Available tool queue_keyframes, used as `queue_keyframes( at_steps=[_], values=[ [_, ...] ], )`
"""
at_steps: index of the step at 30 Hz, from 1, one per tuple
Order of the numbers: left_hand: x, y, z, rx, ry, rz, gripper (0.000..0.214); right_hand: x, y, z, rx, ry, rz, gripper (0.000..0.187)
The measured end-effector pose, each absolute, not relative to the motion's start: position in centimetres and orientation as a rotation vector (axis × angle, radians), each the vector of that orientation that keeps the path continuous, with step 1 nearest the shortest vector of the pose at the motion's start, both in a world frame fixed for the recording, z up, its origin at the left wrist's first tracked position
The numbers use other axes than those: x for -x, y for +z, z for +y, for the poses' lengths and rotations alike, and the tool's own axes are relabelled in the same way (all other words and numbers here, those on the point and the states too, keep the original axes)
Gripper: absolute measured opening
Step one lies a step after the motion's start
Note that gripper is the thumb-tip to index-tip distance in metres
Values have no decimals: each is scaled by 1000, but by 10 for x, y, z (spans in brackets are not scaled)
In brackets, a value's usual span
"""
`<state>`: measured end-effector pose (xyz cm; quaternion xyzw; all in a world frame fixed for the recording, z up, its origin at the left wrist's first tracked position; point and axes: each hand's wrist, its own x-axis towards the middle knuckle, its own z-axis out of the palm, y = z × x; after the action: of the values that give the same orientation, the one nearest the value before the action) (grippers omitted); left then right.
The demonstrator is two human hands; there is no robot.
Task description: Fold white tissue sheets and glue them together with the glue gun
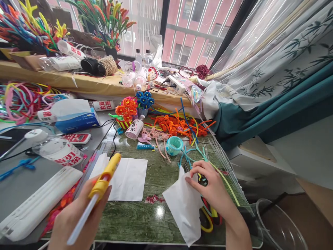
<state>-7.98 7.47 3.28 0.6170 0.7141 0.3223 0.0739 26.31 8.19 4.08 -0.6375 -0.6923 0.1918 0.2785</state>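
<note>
My left hand (75,217) is closed around a yellow glue gun (105,177) with a pale glue stick sticking out of its back end toward me. Its nozzle points up over a white sheet of paper (125,178) lying on the green table (145,218). My right hand (208,185) pinches a white tissue (183,205) against a bundle of coloured pipe cleaners (208,215) at the table's right edge. A roll of teal tape (174,145) lies just beyond my right hand.
Orange pipe-cleaner pieces (179,125), small orange and blue pipe-cleaner flowers (135,104), a tipped white bottle (134,129), a tissue pack (75,116) and a long white box (36,205) crowd the table. A cluttered shelf with bouquets runs behind. Curtains (273,69) hang right.
</note>
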Motion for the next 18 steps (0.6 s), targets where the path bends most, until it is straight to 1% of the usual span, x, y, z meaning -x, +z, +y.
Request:
queue_keyframes(
  at_steps=[3,6,11,14,18],
  values=[
    [81,25,78,-1994,770,2090,30,-255,63,72,1671,387,-1866,21],
    [84,18,76,-2004,719,2120,34,-256,66,71,1829,248,-1847,20],
    [86,21,71,-1981,726,2153,32,-280,39,73,2144,261,-1780,15],
    [86,23,70,-1977,769,2159,30,-292,22,71,2169,246,-1747,14],
    [90,16,69,-1989,766,2139,33,-294,4,72,2137,268,-1651,14]
  ],
)
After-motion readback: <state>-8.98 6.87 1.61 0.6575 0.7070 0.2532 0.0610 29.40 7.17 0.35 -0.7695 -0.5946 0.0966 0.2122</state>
